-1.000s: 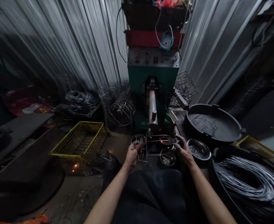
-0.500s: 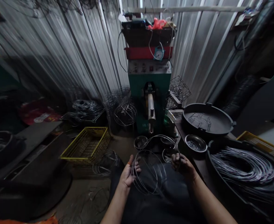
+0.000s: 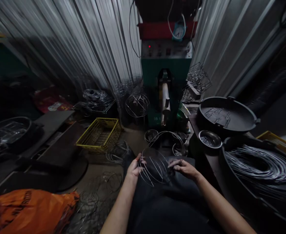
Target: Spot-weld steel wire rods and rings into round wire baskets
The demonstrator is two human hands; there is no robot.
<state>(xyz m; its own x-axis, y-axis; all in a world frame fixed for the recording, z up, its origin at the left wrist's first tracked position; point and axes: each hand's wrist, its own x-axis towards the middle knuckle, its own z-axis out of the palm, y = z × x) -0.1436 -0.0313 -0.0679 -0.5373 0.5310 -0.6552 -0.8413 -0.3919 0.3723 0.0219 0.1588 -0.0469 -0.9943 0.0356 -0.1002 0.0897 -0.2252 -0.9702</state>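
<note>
A rounded frame of thin bent metal wire (image 3: pixel 162 171) is held above my lap, its upper loop arching toward the machine. My left hand (image 3: pixel 134 167) grips its left side between thumb and fingers. At the right edge of the frame, my right hand (image 3: pixel 184 167) has its fingers pinched together; what lies between them is too small and dark to make out. Just beyond the wire frame stand small metal bowls, one of them (image 3: pixel 151 136) at the foot of the green machine (image 3: pixel 166 65).
On the right are a bowl of small metal pieces (image 3: pixel 210 139), a large black pan (image 3: pixel 230 112) and a tub with coiled wire rings (image 3: pixel 262 167). A yellow wire basket (image 3: pixel 99 133), loose wire rings (image 3: pixel 118 152) and an orange sack (image 3: pixel 28 211) lie to the left.
The view has tipped downward, bringing the orange sack in. My right hand has moved left, closer to my left hand and the wire frame's edge. A red light now shows on the machine.
</note>
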